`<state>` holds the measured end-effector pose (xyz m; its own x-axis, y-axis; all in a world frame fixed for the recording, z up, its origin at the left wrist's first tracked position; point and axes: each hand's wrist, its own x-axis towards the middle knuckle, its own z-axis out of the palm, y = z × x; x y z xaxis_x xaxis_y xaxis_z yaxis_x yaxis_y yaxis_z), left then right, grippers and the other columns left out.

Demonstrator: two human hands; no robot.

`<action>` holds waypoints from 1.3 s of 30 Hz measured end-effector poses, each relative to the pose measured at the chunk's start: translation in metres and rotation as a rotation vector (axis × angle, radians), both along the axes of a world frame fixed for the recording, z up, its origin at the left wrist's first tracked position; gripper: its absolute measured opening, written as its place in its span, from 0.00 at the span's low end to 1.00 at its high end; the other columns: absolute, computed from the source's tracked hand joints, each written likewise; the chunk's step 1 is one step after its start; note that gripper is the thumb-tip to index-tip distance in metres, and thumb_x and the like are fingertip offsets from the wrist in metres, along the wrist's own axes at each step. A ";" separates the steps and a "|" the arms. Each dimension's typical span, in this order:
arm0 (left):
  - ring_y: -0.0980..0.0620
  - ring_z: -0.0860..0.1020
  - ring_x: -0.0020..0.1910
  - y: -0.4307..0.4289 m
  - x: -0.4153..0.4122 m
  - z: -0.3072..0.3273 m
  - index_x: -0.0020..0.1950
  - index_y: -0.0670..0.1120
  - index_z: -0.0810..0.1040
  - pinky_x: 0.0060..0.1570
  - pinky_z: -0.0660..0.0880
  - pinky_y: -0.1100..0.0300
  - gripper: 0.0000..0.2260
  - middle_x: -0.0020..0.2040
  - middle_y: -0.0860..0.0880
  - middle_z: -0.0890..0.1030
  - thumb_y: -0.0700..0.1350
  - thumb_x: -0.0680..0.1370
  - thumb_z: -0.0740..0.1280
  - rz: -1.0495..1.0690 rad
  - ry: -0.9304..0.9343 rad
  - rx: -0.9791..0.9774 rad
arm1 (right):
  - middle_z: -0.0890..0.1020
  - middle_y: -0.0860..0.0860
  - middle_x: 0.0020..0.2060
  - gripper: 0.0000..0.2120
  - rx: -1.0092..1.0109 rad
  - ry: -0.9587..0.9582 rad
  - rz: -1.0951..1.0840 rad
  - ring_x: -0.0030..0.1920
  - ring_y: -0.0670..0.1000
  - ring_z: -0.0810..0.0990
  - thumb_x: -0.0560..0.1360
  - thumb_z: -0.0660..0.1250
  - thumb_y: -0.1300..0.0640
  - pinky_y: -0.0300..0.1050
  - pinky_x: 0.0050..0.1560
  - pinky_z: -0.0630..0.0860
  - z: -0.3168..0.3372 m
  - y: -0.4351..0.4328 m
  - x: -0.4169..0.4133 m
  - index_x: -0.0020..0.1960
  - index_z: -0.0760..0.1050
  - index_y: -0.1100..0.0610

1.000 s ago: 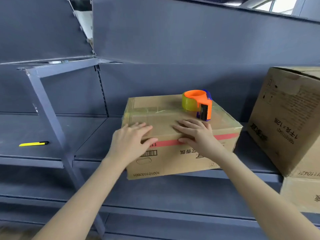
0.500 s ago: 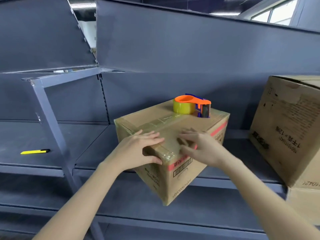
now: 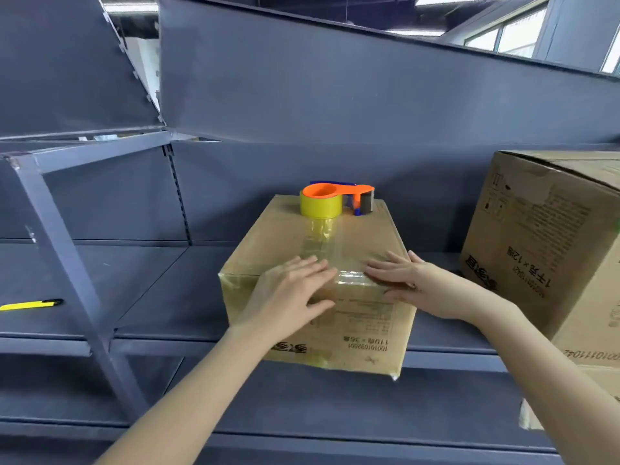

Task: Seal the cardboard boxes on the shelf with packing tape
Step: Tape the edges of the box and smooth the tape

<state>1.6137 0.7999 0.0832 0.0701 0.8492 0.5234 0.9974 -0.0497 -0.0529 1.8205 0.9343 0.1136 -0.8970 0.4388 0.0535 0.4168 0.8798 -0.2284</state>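
A brown cardboard box [image 3: 362, 236] stands on the grey shelf [image 3: 147, 283], its near end overhanging the shelf's front edge. Clear tape runs along the middle of its top and over the near edge. An orange tape dispenser [image 3: 335, 199] with a yellowish roll sits on the far end of the box top. My left hand [image 3: 288, 293] lies flat over the near top edge, fingers straight, thumb on the front face. My right hand [image 3: 406, 280] presses the same edge from the right with straight fingers.
A larger cardboard box [image 3: 550, 236] stands at the right on the same shelf, above another box [image 3: 597, 387]. A yellow and black utility knife [image 3: 32, 304] lies at the far left. A slanted grey shelf post [image 3: 67, 260] rises left of the box.
The box has been turned on the shelf from a long side through a corner to a short end facing me. Both hands stayed on its near top edge.
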 end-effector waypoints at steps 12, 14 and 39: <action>0.58 0.60 0.72 0.018 -0.024 0.005 0.74 0.54 0.61 0.67 0.57 0.62 0.30 0.73 0.56 0.62 0.63 0.74 0.61 0.013 -0.098 -0.133 | 0.81 0.54 0.52 0.15 -0.018 0.383 -0.270 0.50 0.54 0.78 0.75 0.61 0.55 0.42 0.45 0.70 0.031 0.027 -0.082 0.59 0.76 0.58; 0.60 0.63 0.70 0.015 -0.028 0.010 0.72 0.54 0.64 0.66 0.61 0.63 0.28 0.72 0.57 0.65 0.63 0.75 0.60 -0.015 -0.187 -0.114 | 0.78 0.57 0.58 0.17 0.063 0.423 -0.336 0.56 0.57 0.75 0.75 0.62 0.55 0.46 0.50 0.69 0.035 0.043 -0.118 0.61 0.74 0.61; 0.53 0.77 0.49 0.048 -0.098 0.049 0.47 0.47 0.74 0.54 0.74 0.57 0.11 0.50 0.46 0.78 0.53 0.80 0.59 -0.074 -2.018 0.242 | 0.78 0.57 0.44 0.11 0.188 0.529 0.079 0.48 0.56 0.73 0.68 0.73 0.61 0.46 0.49 0.64 0.037 0.027 -0.225 0.49 0.77 0.63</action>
